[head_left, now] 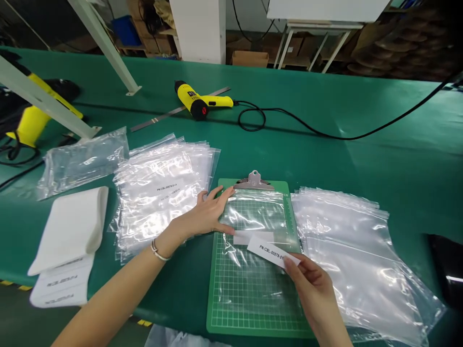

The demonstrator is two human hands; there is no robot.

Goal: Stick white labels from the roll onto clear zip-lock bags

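My left hand (206,214) lies flat on a clear zip bag (253,217), pinning it to a green gridded clipboard (253,308) just below the metal clip (253,181). My right hand (313,289) pinches the end of a white label (272,251) printed "PN:CBL-00578-01", holding it over the bag's lower edge. A pale strip (252,237) on the bag lies partly under the label. To the left of the clipboard is a stack of labelled clear bags (159,193); to the right, a pile of clear bags (347,250) with no visible labels.
Green mat covers the bench (325,120). On it are a yellow heat gun (197,99) with a black cable (251,115), a metal ruler (181,110), a folded white sheet (68,231) over printed white sheets (61,286), a loose clear bag (83,164), and a second yellow tool (32,125) behind a pale frame leg.
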